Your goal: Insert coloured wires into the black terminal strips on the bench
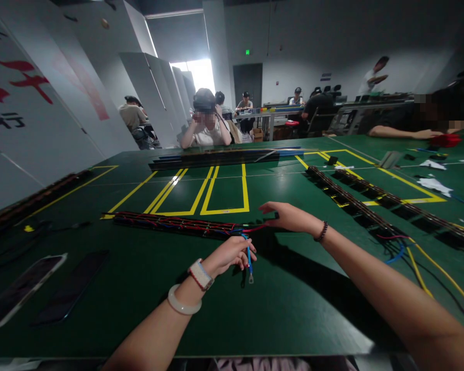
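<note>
My left hand (232, 253) is closed around a blue cable (249, 257) that hangs down and ends in a metal lug (251, 279). The cable comes from the right end of a long dark strip (170, 224) with red and blue wires along it, lying on the green table. My right hand (286, 216) is raised just right of that end, its fingers curved around red wires (257, 228) that run into it. The fingertips of the right hand are partly hidden.
Two phones (23, 288) (72, 287) lie at the left on the green table (147, 330). More wired strips (351, 201) are at the right, with yellow cables (443, 270). Dark bars (224, 157) lie at the back. A person (209, 126) sits across; another person's arm (402, 133) rests at right.
</note>
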`<state>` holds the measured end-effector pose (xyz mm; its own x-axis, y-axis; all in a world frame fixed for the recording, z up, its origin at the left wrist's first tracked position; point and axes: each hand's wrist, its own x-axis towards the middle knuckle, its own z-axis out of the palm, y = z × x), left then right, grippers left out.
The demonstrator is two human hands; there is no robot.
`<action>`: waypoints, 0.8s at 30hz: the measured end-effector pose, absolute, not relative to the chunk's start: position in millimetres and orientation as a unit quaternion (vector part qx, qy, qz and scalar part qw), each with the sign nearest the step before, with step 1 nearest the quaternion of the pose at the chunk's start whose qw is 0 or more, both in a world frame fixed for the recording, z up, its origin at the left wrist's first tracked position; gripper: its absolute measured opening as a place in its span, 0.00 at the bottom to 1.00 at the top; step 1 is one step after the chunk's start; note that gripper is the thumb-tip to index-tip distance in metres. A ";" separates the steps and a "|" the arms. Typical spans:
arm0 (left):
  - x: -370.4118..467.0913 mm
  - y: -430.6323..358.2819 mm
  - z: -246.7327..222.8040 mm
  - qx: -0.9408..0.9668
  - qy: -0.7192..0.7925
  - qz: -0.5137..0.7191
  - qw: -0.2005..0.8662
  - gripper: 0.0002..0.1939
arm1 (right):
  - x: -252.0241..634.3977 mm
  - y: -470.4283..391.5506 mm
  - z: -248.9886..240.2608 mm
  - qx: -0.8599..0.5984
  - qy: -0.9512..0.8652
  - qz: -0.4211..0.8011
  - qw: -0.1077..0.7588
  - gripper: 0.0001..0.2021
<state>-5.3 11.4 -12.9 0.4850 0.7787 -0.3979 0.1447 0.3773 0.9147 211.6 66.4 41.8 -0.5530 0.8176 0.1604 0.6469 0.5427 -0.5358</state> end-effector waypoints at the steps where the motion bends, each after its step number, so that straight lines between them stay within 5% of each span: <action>1: -5.3 10.9 -12.2 0.510 0.454 0.229 0.694 0.18 | 213.9 68.7 39.2 -0.428 -0.863 0.208 0.170 0.21; 8: -5.5 9.9 -11.1 0.499 0.450 0.236 0.702 0.17 | 208.4 71.1 22.3 -0.442 -0.890 0.104 0.049 0.23; 19: 4.1 5.5 -16.9 0.393 0.397 0.290 0.777 0.08 | 190.7 48.2 27.8 -0.368 -0.925 0.083 0.046 0.03; 24: 5.2 6.4 -23.4 0.383 0.379 0.293 0.790 0.07 | 177.0 26.6 28.3 -0.350 -0.933 0.046 0.073 0.12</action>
<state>5.2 6.4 -23.4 0.5404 0.7539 -0.3737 -0.1730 0.5341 0.8275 177.0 26.6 28.3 -0.7439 0.6602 0.1040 0.6466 0.7503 -0.1376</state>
